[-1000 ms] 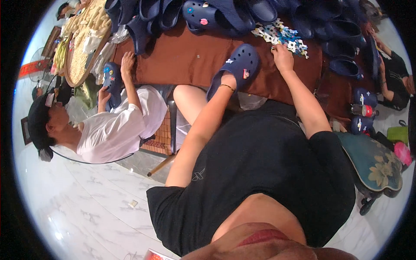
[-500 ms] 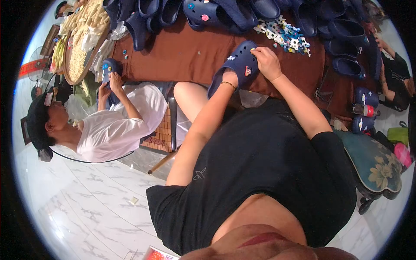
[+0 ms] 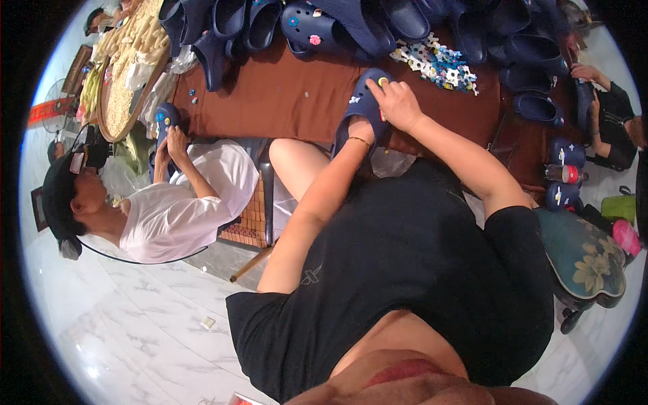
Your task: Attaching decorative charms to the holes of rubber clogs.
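A navy clog (image 3: 365,101) is held toe-away over the near edge of the table. My left hand (image 3: 360,127) reaches inside it through the foot opening, its fingers hidden under the upper. Beside a round yellow charm (image 3: 383,82) at the toe, my right hand (image 3: 399,106) presses its index finger on the upper, its other fingers curled at the clog's right side. A small white charm (image 3: 354,100) sits on the left of the upper. Another charm, red and white, is partly covered by my right hand.
Many navy clogs (image 3: 472,34) pile along the far side of the brown-covered table (image 3: 263,101). Loose charms (image 3: 439,64) lie in a heap beyond my right hand. At left, a person in white (image 3: 169,223) handles another clog (image 3: 169,116). A dark-sleeved person (image 3: 611,121) is at right.
My right hand has shifted left over the clog's toe, from pinching the yellow charm to pressing with the index finger. The yellow charm now shows on the upper.
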{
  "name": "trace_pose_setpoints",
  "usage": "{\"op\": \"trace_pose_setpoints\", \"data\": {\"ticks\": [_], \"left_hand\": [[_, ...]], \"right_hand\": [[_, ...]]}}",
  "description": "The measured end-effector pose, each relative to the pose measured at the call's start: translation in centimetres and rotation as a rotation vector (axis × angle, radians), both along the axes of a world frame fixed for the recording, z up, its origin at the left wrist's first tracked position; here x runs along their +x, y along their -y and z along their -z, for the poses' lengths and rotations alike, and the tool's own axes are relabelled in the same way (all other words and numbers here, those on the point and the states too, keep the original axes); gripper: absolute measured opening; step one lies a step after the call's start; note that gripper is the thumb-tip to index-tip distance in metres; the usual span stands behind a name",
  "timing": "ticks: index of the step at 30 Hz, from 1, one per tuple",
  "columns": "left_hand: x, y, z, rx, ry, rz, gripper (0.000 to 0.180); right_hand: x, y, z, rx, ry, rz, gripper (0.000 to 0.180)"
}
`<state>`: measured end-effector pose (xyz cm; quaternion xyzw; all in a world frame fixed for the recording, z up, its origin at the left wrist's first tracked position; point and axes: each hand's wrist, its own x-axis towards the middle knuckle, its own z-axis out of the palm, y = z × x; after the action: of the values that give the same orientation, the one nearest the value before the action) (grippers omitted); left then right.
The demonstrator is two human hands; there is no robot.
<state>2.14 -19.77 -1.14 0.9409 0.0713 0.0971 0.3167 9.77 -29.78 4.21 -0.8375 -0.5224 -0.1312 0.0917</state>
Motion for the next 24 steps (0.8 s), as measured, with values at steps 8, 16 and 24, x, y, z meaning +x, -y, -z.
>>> {"op": "trace_pose_setpoints", "data": {"ticks": [8, 16, 24], "left_hand": [[-0.2, -0.7, 5.5, 0.054, -0.154, 0.020, 0.052], [-1.0, -0.4, 3.9, 0.074, -0.449, -0.015, 0.048], [0.3, -0.3, 8.4, 0.147, -0.315, 0.010, 0.043]], "right_hand": [[4.0, 1.1, 2.0, 0.378, -0.611, 0.147, 0.027], [3.9, -0.9, 0.5, 0.087, -0.442, 0.267, 0.010], [4.5, 0.6, 0.5, 0.025, -0.428, 0.324, 0.011]]}}
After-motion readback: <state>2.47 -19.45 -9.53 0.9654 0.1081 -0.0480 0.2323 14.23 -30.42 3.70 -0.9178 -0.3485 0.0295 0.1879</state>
